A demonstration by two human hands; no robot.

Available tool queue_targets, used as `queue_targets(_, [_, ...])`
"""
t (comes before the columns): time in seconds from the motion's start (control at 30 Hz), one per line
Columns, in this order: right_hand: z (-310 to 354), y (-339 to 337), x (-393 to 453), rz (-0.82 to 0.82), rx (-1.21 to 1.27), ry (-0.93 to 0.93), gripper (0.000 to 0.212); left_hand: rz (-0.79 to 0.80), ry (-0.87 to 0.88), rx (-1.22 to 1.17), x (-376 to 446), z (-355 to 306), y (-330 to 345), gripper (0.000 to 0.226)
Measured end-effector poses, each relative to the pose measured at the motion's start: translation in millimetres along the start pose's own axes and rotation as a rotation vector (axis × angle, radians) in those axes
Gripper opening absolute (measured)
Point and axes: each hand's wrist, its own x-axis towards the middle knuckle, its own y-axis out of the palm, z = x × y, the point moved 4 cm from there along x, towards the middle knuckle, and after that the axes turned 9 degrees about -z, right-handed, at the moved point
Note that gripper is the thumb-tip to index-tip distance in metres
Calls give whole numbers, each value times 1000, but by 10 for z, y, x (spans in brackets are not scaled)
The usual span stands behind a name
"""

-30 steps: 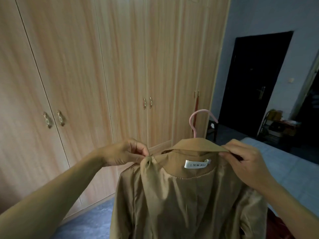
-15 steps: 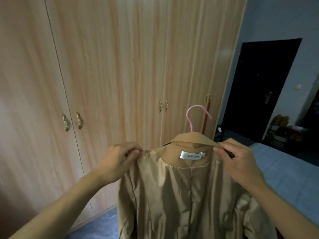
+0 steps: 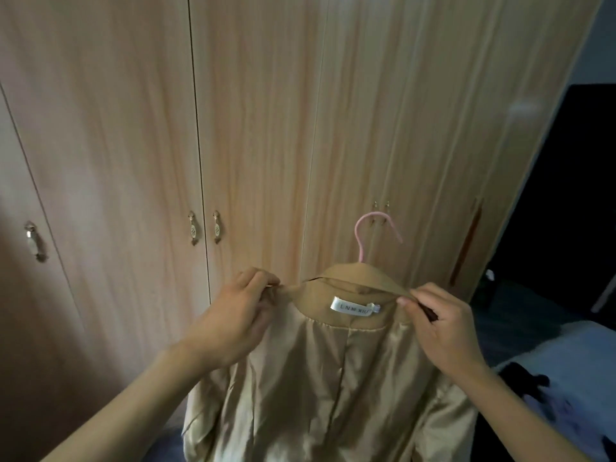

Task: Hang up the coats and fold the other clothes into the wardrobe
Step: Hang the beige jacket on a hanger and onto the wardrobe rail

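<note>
A tan coat sits on a pink hanger, and a person holds it up in front of the closed doors of a big wooden wardrobe. The left hand pinches the coat's left shoulder, and the right hand pinches the collar edge on the other side (so each grip is pressed tight on cloth). The shiny lining faces the camera with a white label under the collar, and a bed with a dark piece of clothing on it lies to the right.
</note>
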Motion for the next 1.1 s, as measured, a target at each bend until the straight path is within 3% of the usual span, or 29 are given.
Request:
queue_targets(0.17, [-162,631,331,11,107,-34,14,-70,38,78,442,129,14,52])
queue_targets(0.3, [-208,999,638,22,201,-60,7,-93,131,128,815,247,-7,46])
queue_targets(0.4, [-251,1310,862,32,275,-82,19,-181,124,179,931,405,-85,33])
queue_targets(0.5, [-279,1689,1003,68,322,-88,16,-212,104,216,952,639,-173,28])
queue_targets(0.63, [-269,2258,1095,128,347,-112,15,-217,74,232,920,1116,-244,39])
queue_targets(0.73, [-243,2688,1164,164,341,-150,17,-229,54,243,866,1543,-209,26])
queue_targets(1.1, [-66,4123,1417,346,295,-129,17,-319,28,164,809,2994,-385,18])
